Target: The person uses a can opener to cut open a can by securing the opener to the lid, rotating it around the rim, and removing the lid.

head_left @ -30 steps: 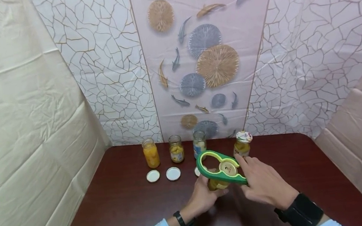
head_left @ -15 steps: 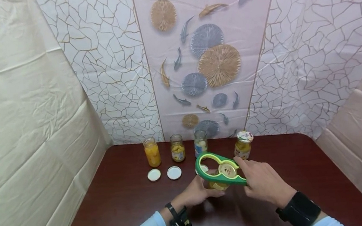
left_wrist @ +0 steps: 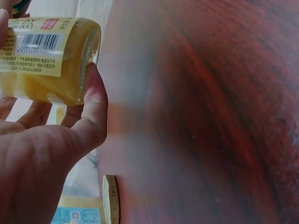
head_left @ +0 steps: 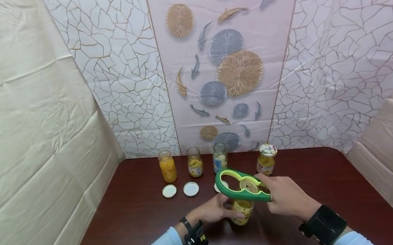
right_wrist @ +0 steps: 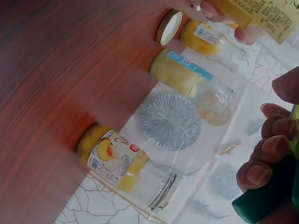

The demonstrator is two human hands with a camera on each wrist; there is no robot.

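Note:
My left hand (head_left: 215, 210) grips a glass jar of yellow fruit (head_left: 242, 213) with a yellow label in the head view. In the left wrist view the jar's barcode label (left_wrist: 37, 44) shows, and the thumb and fingers spread round its lower end. My right hand (head_left: 288, 196) holds a green jar opener (head_left: 239, 194) by its handles, level above the jar. A gold lid (head_left: 249, 186) sits inside the opener's light-green notch. The opener hides the jar's rim, so whether lid and jar touch I cannot tell. Curled right fingers (right_wrist: 271, 149) wrap the green handle in the right wrist view.
Three lidless jars stand along the back: orange fruit (head_left: 167, 168), yellow fruit (head_left: 195, 164), pale fruit (head_left: 220, 159). Lids (head_left: 169, 191) lie before them, one partly behind the opener. A capped jar (head_left: 266, 160) stands beyond my right hand. A patterned curtain (head_left: 134, 85) hangs behind the table.
The jar in my left hand has lowered and come towards me, showing more of its body below the opener. The opener still surrounds the lid. The view has shifted slightly.

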